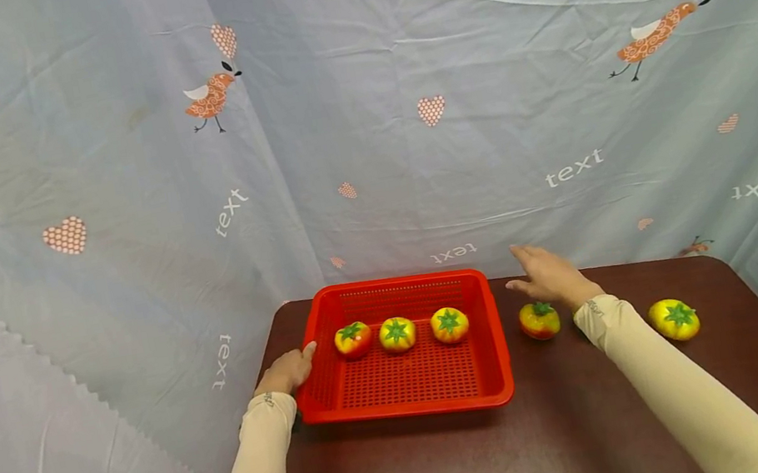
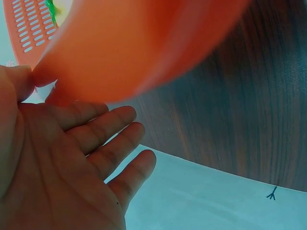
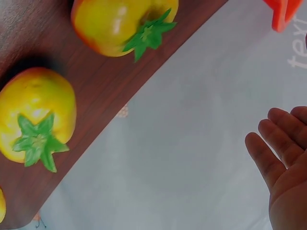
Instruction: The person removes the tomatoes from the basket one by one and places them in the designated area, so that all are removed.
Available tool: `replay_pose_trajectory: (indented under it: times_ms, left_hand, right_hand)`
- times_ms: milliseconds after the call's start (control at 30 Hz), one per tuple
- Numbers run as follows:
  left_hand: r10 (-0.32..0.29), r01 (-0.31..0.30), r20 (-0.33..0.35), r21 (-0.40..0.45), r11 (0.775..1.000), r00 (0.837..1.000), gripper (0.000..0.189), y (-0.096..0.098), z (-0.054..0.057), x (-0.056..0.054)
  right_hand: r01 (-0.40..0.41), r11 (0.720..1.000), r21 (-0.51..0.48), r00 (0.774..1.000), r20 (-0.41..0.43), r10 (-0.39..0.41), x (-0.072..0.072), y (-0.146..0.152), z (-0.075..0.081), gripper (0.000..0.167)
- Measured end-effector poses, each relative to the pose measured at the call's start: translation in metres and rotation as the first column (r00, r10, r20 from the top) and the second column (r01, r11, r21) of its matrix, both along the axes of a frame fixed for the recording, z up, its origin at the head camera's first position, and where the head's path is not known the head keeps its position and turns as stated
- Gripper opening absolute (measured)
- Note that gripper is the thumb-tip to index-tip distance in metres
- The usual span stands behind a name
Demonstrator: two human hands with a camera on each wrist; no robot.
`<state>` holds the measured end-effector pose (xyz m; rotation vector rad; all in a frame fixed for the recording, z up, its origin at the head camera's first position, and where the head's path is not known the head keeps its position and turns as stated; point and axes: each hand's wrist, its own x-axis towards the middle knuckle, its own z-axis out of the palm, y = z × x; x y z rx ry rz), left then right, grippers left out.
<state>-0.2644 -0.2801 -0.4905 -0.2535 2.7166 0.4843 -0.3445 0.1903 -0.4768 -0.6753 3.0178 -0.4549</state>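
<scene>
Your right hand (image 1: 550, 274), the nearer one, hung with fingers extended and nothing in its grasp, above and just beyond the yellow-red fruit (image 1: 540, 323). That fruit sat on the surface (image 1: 420, 470), right of the red basket (image 1: 410, 411), on your side of the hand. Squat, it showed no clear long axis; its leafy top (image 3: 149, 35) tilted towards the far edge. Your left hand (image 1: 286, 371) pinched the basket's left rim. Three fruits (image 1: 397, 336) lay inside; another fruit (image 1: 674, 321) stood farther right, beyond your right sleeve (image 1: 668, 388).
</scene>
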Motion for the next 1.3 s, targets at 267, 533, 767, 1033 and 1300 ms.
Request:
replay_pose_trajectory:
  times_ms: [267,533,767,1033,1300]
  left_hand:
    - [-0.006,0.006,-0.009,-0.011,1.000,1.000,0.061,0.000,-0.001,-0.001]
    - [-0.006,0.005,-0.008,-0.016,1.000,1.000,0.061,-0.001,-0.002,-0.002]
    - [-0.005,0.005,-0.003,-0.014,1.000,1.000,0.061,-0.001,-0.002,-0.002]
    - [-0.011,0.010,-0.011,-0.014,1.000,1.000,0.062,0.001,-0.001,-0.003]
    - [-0.012,0.012,-0.003,-0.013,1.000,1.000,0.062,0.000,-0.001,-0.001]
  right_hand:
    - [-0.026,1.000,0.012,1.000,-0.008,0.026,0.001,-0.014,0.002,0.075]
    - [-0.071,0.997,0.041,0.997,-0.028,0.072,0.001,-0.027,0.000,0.076]
    - [-0.124,0.988,0.094,0.991,-0.031,0.128,0.000,-0.038,-0.003,0.076]
    - [-0.158,0.982,0.100,0.986,-0.041,0.163,0.002,-0.049,-0.010,0.074]
    - [-0.188,0.974,0.129,0.980,-0.043,0.195,0.005,-0.059,-0.013,0.074]
